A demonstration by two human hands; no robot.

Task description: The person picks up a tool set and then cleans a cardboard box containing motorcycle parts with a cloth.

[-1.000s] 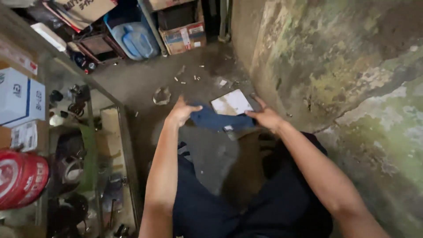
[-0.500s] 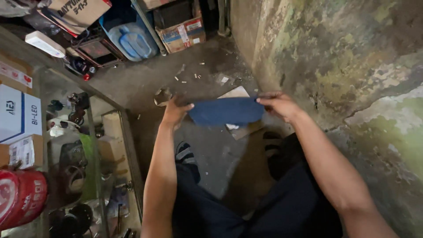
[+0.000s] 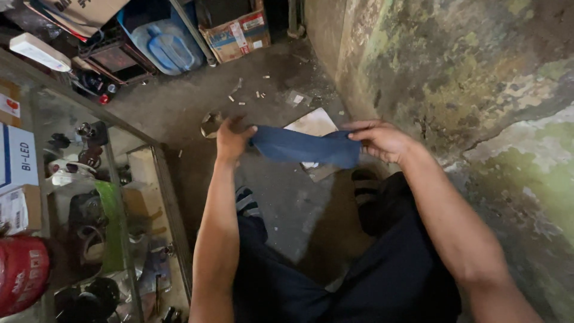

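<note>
Blue folded cloth (image 3: pixel 305 148) is stretched flat between 2 hands out over the concrete floor (image 3: pixel 179 101). Left hand (image 3: pixel 232 139) pinches one end, right hand (image 3: pixel 378 140) grips the other, probably keeping it taut and off that dirty floor beside the mossy wall (image 3: pixel 466 72).

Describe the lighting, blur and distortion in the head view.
Head view: dim, uneven light, brightest on the mottled wall; left hand and right hand holding the blue cloth look slightly soft; glass cabinet shows faint reflections; wide-angle lens bends the edges.

concrete floor (image 3: pixel 197 101), cardboard sheet (image 3: pixel 312 124), scattered scraps (image 3: pixel 263 94)
</note>
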